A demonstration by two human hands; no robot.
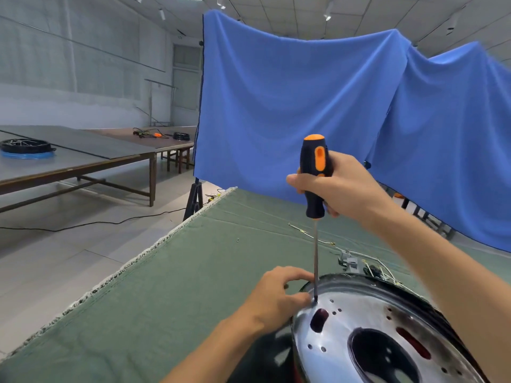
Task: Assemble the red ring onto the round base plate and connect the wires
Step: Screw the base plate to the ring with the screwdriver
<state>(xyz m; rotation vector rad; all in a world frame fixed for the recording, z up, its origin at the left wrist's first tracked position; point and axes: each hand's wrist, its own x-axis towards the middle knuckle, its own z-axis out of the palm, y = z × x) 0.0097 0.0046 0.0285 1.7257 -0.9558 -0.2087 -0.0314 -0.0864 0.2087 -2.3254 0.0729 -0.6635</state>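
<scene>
At the near right corner of the green cloth-covered table (171, 272) lies the shiny round metal base plate (367, 322), dark red showing through its slots, so I judge the red ring already sits beneath it, though I cannot see the ring itself. I read this as the fastening step: my right hand (340, 189) is wrapped round the black-and-orange handle of the long screwdriver (315, 175), held upright with its tip set in a small hole near the plate's far left rim. My left hand (279, 297) rests at that rim, fingertips pinched close by the tip; whether they hold a screw I cannot tell. Next I would need steady downward pressure and a straight shaft while turning. Thin pale wires (312, 234) with a small grey connector (350, 262) lie just beyond the plate, unconnected I think, before a hanging blue cloth (290, 106).
</scene>
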